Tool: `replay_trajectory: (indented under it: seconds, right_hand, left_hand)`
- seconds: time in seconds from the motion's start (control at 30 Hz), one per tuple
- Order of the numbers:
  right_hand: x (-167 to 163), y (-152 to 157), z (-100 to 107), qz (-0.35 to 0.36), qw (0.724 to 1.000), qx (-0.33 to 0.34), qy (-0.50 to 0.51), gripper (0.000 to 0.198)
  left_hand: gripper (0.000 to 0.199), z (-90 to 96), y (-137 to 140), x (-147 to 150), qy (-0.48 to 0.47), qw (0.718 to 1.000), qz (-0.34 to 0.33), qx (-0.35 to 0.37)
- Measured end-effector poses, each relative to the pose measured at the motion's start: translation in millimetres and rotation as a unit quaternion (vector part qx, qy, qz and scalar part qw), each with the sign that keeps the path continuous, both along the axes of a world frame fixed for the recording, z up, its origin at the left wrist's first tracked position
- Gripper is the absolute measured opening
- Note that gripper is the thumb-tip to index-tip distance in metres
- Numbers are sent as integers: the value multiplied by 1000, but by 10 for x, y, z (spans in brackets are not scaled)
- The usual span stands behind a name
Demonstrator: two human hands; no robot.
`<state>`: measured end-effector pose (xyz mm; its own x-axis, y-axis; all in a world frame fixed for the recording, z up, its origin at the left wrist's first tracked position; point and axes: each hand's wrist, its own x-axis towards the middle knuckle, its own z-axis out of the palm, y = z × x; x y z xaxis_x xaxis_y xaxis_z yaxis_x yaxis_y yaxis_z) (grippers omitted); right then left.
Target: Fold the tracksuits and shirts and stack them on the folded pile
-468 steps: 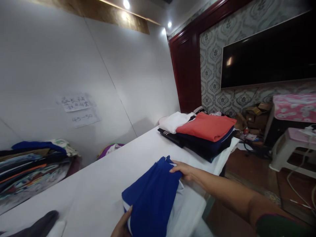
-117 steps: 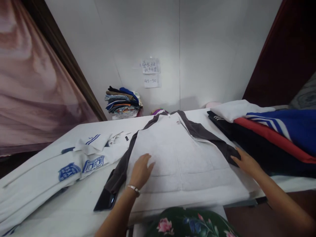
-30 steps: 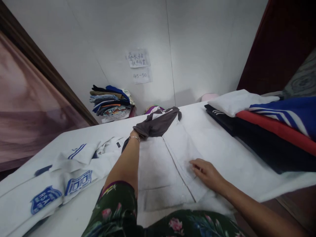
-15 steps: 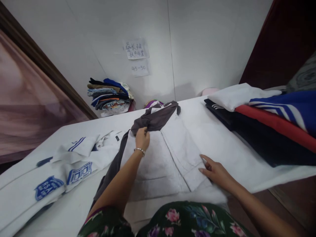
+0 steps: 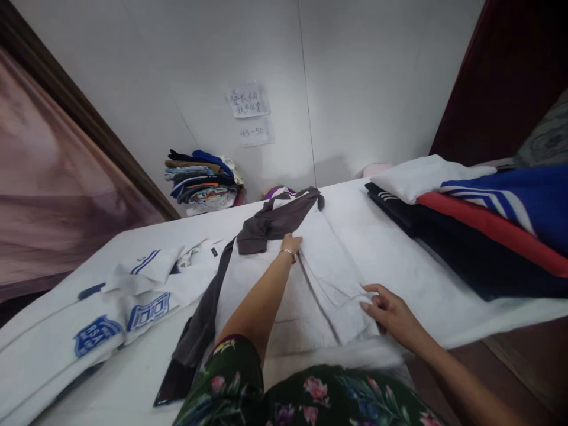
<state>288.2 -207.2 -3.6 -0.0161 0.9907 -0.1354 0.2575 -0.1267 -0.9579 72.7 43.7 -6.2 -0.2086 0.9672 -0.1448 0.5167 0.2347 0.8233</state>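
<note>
A jacket (image 5: 275,284), white on its upturned side with dark grey sleeves and collar, lies spread in front of me. My left hand (image 5: 291,244) reaches to its upper middle, fingers closed on the edge of a white panel just below the grey part. The fingertips are partly hidden. At the right side, my right hand (image 5: 385,310) has thumb and forefinger on the folded white edge, pinching it. One grey sleeve (image 5: 256,232) is bent over near the collar, and more grey cloth hangs down along the jacket's left side.
White garments with blue badges (image 5: 97,336) lie at left on the white table (image 5: 128,373). Folded navy, red, blue and white clothes (image 5: 461,231) are piled at right. Behind the table's far edge rises a clothes stack (image 5: 204,177), below paper notes (image 5: 251,100) on the wall.
My left hand has let go of the grey sleeve and moved right to the white panel's edge. The sleeve end now lies flat. My right hand stays at the right edge.
</note>
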Motion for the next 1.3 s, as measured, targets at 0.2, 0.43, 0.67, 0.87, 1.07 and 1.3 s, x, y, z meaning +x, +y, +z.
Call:
replay_trajectory:
  seconds: [0.2,0.43,0.67,0.87,1.07,1.3]
  right_hand:
    - [88,-46,-62,109,977,0,-184,29]
    - [172,360,216,102,948,65,-294,41]
    - [-42,1130,-16,81,938,88,-324,55]
    - [-159,1217,-230,94,936,122,-318,57]
    - [-132,1244,-283,118,939,128,-296,56]
    - [-164,1285,-241,107,954,99,-262,55]
  left_hand:
    - [61,-51,-21,-21,59,998,-25,15]
    - [35,100,182,-237,174,982,-62,44]
    - [25,347,637,-66,250,956,-102,112]
    - [31,498,1104,339,285,934,-145,157]
    - [38,532,1517,760,312,920,-174,163]
    - [57,350,1840,1055,272,954,-91,90]
